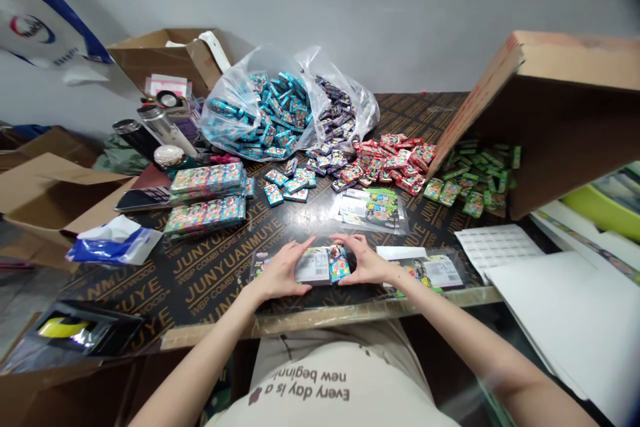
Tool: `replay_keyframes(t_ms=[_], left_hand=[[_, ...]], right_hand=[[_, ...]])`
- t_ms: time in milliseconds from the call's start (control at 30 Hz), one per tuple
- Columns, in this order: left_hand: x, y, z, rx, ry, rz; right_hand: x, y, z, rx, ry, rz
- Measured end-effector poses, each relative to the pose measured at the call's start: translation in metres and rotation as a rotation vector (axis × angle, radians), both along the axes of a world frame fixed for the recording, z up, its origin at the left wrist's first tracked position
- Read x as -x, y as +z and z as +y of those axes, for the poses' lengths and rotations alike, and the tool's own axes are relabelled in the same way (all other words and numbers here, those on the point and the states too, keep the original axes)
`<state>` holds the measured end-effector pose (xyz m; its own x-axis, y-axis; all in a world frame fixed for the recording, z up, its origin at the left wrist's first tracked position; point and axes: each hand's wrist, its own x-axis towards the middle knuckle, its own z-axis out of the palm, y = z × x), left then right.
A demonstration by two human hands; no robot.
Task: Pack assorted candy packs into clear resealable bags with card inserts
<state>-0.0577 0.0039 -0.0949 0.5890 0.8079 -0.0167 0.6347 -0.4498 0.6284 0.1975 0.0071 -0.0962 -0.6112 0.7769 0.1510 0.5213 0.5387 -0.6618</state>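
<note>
A flat printed plastic packet (313,268) with a white label lies near the table's front edge. My left hand (283,272) grips it, with thumb and fingers at its near and far edges. At the packet's right end is a small blue printed box (339,263). Around that box my right hand (366,261) is curled, fingers at its far side and thumb at its near side. Right of my right hand lies another printed packet (435,271), partly under my forearm. Beyond the hands are clear printed packets (373,210).
Piles of small boxes lie further back: blue (295,185), red (393,159) and green (473,183). Behind them stand clear bags of blue boxes (280,113) and purple boxes (340,103). Wrapped stacks (207,197) sit left; a tilted carton (565,80) and white sheets (565,307) are right.
</note>
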Motion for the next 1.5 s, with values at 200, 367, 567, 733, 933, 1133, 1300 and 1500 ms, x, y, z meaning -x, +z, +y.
replay_keyframes(t_ms=[200, 367, 567, 733, 933, 1133, 1300, 1500], left_hand=[[-0.008, -0.001, 0.003, -0.061, 0.127, -0.125], [-0.009, -0.003, 0.01, -0.082, 0.208, -0.164], [-0.015, -0.025, 0.006, -0.087, 0.163, -0.065], [-0.014, -0.04, -0.003, -0.081, 0.149, -0.043], [-0.027, -0.015, 0.014, 0.232, 0.598, -0.552], [-0.058, 0.007, 0.036, 0.695, 0.73, -1.107], [-0.052, 0.016, 0.035, 0.688, 0.727, -1.081], [-0.057, 0.015, 0.023, 0.725, 0.543, -0.899]], right_hand=[[0.007, -0.006, -0.007, -0.142, -0.227, 0.026], [0.016, -0.005, -0.002, -0.172, -0.294, 0.056], [0.013, -0.014, 0.112, -0.15, -0.863, -0.132], [0.016, -0.022, 0.178, -0.082, -0.971, -0.264], [0.043, -0.007, 0.121, -0.251, -0.727, -0.078], [0.041, 0.014, 0.037, -0.249, -0.526, -0.03], [0.012, 0.027, 0.006, -0.055, -0.364, 0.004], [0.006, 0.034, -0.004, -0.143, -0.046, 0.068]])
